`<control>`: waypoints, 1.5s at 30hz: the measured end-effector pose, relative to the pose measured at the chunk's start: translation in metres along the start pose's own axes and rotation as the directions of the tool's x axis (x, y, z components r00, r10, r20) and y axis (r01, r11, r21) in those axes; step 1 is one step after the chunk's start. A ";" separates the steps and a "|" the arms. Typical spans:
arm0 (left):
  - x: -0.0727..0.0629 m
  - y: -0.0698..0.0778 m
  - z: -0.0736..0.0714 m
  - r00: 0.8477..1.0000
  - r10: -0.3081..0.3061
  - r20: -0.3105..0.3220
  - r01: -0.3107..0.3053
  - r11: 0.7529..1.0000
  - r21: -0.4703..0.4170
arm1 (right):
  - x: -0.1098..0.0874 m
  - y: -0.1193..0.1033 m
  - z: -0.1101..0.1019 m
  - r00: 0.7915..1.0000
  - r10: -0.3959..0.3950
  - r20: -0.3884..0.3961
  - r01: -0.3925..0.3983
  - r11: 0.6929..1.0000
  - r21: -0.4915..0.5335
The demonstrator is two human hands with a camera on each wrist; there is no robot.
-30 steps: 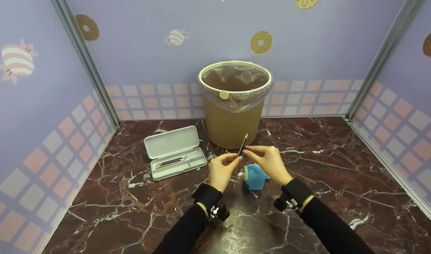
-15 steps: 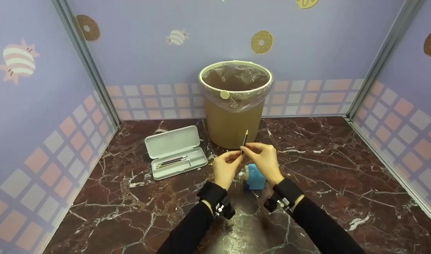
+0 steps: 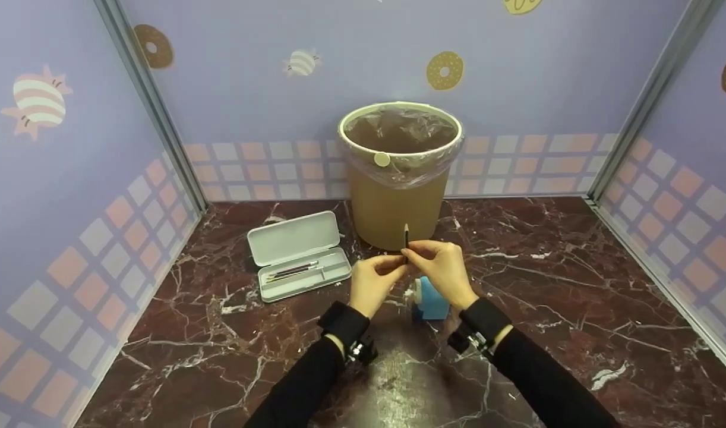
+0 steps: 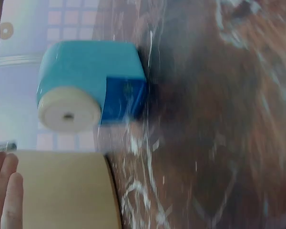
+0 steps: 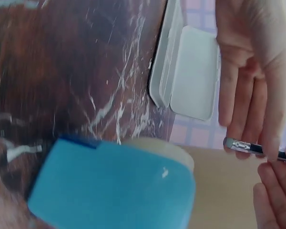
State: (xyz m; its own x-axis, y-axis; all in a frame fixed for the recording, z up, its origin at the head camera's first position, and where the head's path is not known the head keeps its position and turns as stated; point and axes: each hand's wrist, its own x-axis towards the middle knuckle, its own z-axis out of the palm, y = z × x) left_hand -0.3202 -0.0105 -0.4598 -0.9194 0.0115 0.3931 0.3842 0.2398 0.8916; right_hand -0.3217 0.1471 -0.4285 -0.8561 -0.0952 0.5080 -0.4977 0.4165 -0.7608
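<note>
A dark pencil [image 3: 406, 236] is held nearly upright in front of the bin, pale sharpened tip up. My left hand [image 3: 375, 282] pinches its lower part between thumb and fingers; the metal band and eraser end [image 5: 240, 145] show beside those fingers in the right wrist view. My right hand [image 3: 443, 267] pinches the pencil just above, fingertips close to the left hand's. Below the hands stands a blue pencil sharpener [image 3: 432, 303], partly covered by the right hand in the head view. Its round cream front with a hole [image 4: 69, 110] shows in the left wrist view.
A pale pencil case [image 3: 294, 239] lies open to the left, with several pencils [image 3: 292, 271] in it. A tan bin [image 3: 395, 205] with a clear plastic liner stands behind the hands. Patterned walls enclose the dark marbled tabletop [image 3: 553, 285] at the back and sides.
The pencil has turned from leaning right to nearly upright. My right hand has shifted a little left and closed its pinch on the pencil; both hands still hold it above the sharpener.
</note>
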 end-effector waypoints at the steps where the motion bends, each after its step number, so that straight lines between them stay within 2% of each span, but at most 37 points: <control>1: 0.001 0.000 -0.004 1.000 0.011 0.009 -0.011 1.000 0.007 | 0.001 0.000 0.000 0.998 -0.057 0.011 0.057 0.996 -0.064; 2: 0.002 0.001 -0.007 1.000 0.018 0.017 -0.019 1.000 0.015 | 0.001 0.000 0.000 0.993 -0.119 0.024 0.121 0.984 -0.133; 3: 0.003 0.001 -0.011 0.999 0.027 0.024 -0.027 0.999 0.023 | 0.001 0.000 -0.001 0.981 -0.190 0.041 0.194 0.958 -0.209; 4: 0.004 0.002 -0.015 0.999 0.032 0.028 -0.033 0.999 0.030 | 0.002 0.001 -0.001 0.963 -0.262 0.063 0.269 0.919 -0.288; 7: 0.005 0.003 -0.025 0.996 0.078 0.039 -0.080 0.995 0.063 | 0.002 0.003 -0.002 0.881 -0.450 0.147 0.462 0.753 -0.468; 9: 0.004 0.004 -0.030 0.992 0.121 0.048 -0.125 0.987 0.098 | 0.002 0.005 -0.002 0.817 -0.538 0.206 0.554 0.633 -0.541; 11: 0.002 0.005 -0.034 0.980 0.188 0.062 -0.196 0.965 0.173 | 0.003 0.007 -0.002 0.756 -0.598 0.265 0.620 0.525 -0.583; 13: 0.000 0.005 -0.038 0.961 0.264 0.085 -0.277 0.920 0.278 | 0.003 0.008 -0.001 0.702 -0.636 0.320 0.667 0.431 -0.607; 16: -0.003 0.003 -0.042 0.917 0.379 0.129 -0.395 0.807 0.439 | 0.004 0.009 0.001 0.642 -0.664 0.383 0.711 0.328 -0.622; 17: -0.004 0.002 -0.043 0.901 0.409 0.145 -0.426 0.769 0.478 | 0.003 0.010 0.001 0.628 -0.667 0.401 0.720 0.302 -0.625; 18: -0.005 0.001 -0.044 0.889 0.430 0.159 -0.448 0.742 0.498 | 0.003 0.010 0.001 0.616 -0.670 0.414 0.728 0.282 -0.625; 20: -0.006 -0.001 -0.046 0.871 0.457 0.180 -0.478 0.703 0.526 | 0.002 0.011 0.003 0.596 -0.675 0.435 0.739 0.247 -0.627; 23: -0.008 -0.003 -0.046 0.853 0.484 0.194 -0.502 0.661 0.558 | 0.001 0.013 0.005 0.576 -0.679 0.455 0.747 0.211 -0.631; 26: -0.009 -0.004 -0.046 0.837 0.509 0.199 -0.516 0.617 0.594 | 0.000 0.013 0.006 0.566 -0.684 0.459 0.750 0.198 -0.631; 28: -0.009 -0.005 -0.047 0.831 0.519 0.200 -0.521 0.601 0.607 | -0.001 0.012 0.006 0.565 -0.684 0.460 0.753 0.200 -0.628; 30: -0.010 -0.006 -0.048 0.831 0.520 0.196 -0.520 0.604 0.604 | -0.001 0.011 0.006 0.564 -0.687 0.459 0.756 0.207 -0.621; 32: -0.011 -0.007 -0.050 0.836 0.516 0.186 -0.514 0.621 0.592 | -0.001 0.011 0.007 0.564 -0.690 0.453 0.758 0.215 -0.616; 38: -0.015 -0.010 -0.059 0.849 0.502 0.168 -0.503 0.666 0.552 | 0.001 0.012 0.005 0.583 -0.695 0.421 0.760 0.282 -0.586; 41: -0.019 -0.012 -0.066 0.855 0.496 0.151 -0.487 0.668 0.563 | 0.001 0.014 0.004 0.591 -0.692 0.414 0.759 0.304 -0.575; 45: -0.025 -0.017 -0.076 0.857 0.498 0.131 -0.471 0.654 0.592 | 0.001 0.016 0.005 0.597 -0.683 0.421 0.759 0.311 -0.571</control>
State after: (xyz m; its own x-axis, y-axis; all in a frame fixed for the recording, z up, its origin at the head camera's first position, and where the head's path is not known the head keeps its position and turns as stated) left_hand -0.2969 -0.0889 -0.4679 -0.6075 0.2570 0.7516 0.6345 0.7262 0.2646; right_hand -0.3314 0.1490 -0.4427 -0.2297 -0.7223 0.6524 -0.7256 0.5738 0.3798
